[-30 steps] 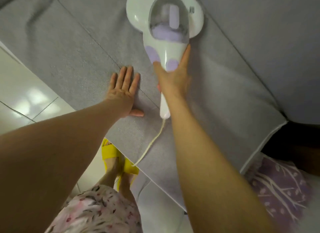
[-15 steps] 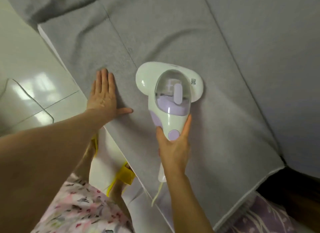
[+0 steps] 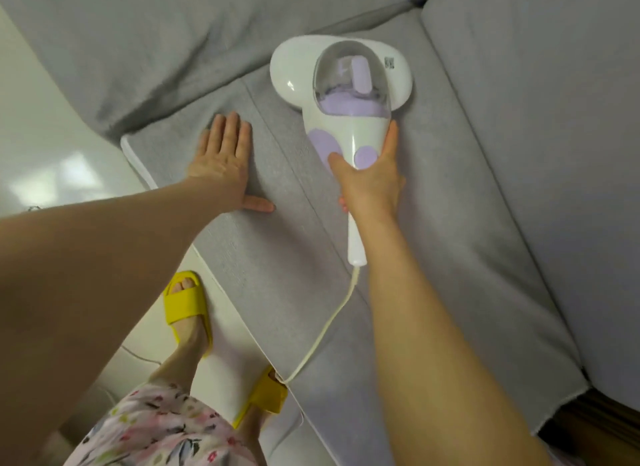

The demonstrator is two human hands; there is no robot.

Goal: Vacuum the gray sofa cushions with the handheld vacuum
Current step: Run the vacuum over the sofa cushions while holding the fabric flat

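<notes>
We have pushed the vacuum (image 3: 343, 94) up the cushion (image 3: 277, 257) | right hand (image 3: 372, 185) grips its handle | left hand (image 3: 221, 164) flat, spread, left of vacuum

Far left of the grip lies a glossy white tiled floor (image 3: 52, 136), with soft patches of reflected light (image 3: 74, 164) and thin grout lines. The gray fabric sofa (image 3: 519, 223) fills everything around and right of the grip. Below and right of it, past the sofa's edge, sits a dark brownish gap (image 3: 595, 427)
</notes>
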